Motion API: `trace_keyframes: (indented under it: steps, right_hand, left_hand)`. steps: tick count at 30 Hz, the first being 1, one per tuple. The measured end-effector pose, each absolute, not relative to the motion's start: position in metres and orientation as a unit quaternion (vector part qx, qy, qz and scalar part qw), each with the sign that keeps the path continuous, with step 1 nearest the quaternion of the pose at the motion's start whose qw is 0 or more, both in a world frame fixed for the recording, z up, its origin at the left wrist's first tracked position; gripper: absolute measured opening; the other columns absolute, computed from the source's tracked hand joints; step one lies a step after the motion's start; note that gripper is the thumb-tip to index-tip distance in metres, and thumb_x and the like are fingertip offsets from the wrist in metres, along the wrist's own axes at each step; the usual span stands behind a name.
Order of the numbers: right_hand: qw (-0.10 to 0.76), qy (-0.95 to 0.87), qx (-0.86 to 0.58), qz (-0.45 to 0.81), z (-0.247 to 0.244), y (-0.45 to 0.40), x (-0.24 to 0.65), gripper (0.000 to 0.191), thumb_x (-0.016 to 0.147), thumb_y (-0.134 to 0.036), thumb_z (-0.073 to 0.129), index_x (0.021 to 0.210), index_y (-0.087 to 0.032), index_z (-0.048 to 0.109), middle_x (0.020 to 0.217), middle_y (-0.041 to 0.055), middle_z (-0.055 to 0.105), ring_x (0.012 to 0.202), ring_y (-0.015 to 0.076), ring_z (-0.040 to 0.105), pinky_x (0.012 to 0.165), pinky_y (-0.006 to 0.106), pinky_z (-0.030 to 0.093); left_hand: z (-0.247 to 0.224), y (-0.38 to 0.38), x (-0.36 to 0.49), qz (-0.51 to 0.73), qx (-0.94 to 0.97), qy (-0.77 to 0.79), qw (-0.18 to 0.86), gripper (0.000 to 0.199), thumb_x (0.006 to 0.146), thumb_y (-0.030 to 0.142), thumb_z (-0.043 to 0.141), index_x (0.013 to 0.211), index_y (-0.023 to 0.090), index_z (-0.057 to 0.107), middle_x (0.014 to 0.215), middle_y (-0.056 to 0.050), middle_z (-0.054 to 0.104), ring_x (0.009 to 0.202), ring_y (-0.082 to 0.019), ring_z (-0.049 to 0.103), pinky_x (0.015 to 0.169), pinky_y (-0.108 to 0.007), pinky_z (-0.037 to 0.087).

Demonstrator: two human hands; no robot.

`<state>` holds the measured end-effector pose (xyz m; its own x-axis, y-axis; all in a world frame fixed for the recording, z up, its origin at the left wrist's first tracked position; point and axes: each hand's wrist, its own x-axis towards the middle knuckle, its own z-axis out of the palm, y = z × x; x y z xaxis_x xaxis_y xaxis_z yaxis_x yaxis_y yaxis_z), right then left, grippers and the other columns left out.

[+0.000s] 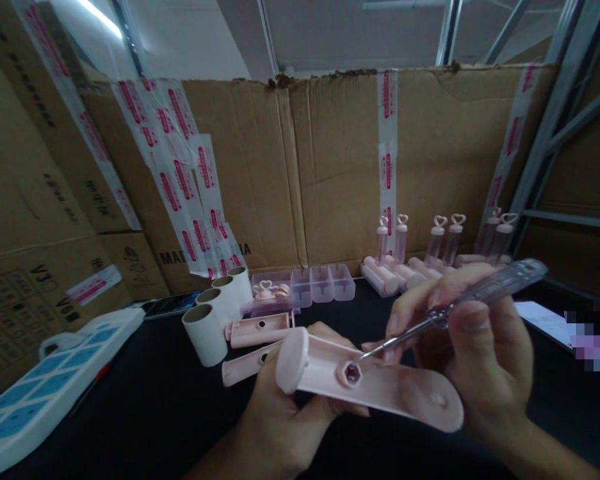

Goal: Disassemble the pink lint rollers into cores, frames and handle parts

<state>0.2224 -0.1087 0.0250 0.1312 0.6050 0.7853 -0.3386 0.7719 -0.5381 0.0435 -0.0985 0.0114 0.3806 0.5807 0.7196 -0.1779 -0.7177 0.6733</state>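
Observation:
My left hand (285,413) is closed around a pale pink plastic half-shell (395,397), a trough with rounded ends, its hollow side facing me. Near its middle a raised hexagonal socket shows a dark reddish inside. In my right hand (485,340) is a screwdriver (500,283) with a clear handle and thin metal shaft. Its tip points down to the left, right by the socket's rim; whether they touch I cannot tell. Behind my left hand lie a pink shell with a round hole (275,331) and another similar shell (245,367), partly hidden.
White tubes (205,337) stand in a row at left. Behind are a translucent divided box (325,287) with heart-topped pieces, and pink cases with heart-topped clear tubes (435,247). A white organizer with blue compartments (40,387) lies left; cardboard (330,180) walls the back.

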Motion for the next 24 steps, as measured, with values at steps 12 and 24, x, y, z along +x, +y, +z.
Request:
trace_keyframes:
  steps: [12,24]
  right_hand:
    - [0.725,-0.581,-0.128,0.348,0.027,-0.106,0.223,0.013,0.102,-0.038,0.056,0.097,-0.026,0.054,0.081,0.0003,0.072,0.052,0.0159,0.072,0.045,0.028,0.063]
    - [0.728,-0.574,-0.127,0.351,0.023,-0.108,0.220,0.011,0.103,-0.037,0.054,0.098,-0.027,0.054,0.082,0.0014,0.074,0.053,0.0171,0.073,0.047,0.029,0.065]
  left_hand:
    - [0.011,-0.101,0.031,0.445,0.810,0.150,0.350,0.021,0.102,0.039,0.055,0.114,0.023,0.062,0.100,-0.004,0.058,0.090,-0.018,0.058,0.081,-0.029,0.050]
    - [0.007,-0.096,0.032,0.450,0.815,0.128,0.342,0.029,0.103,0.049,0.047,0.104,0.021,0.057,0.092,-0.002,0.051,0.079,-0.016,0.051,0.073,-0.028,0.044]
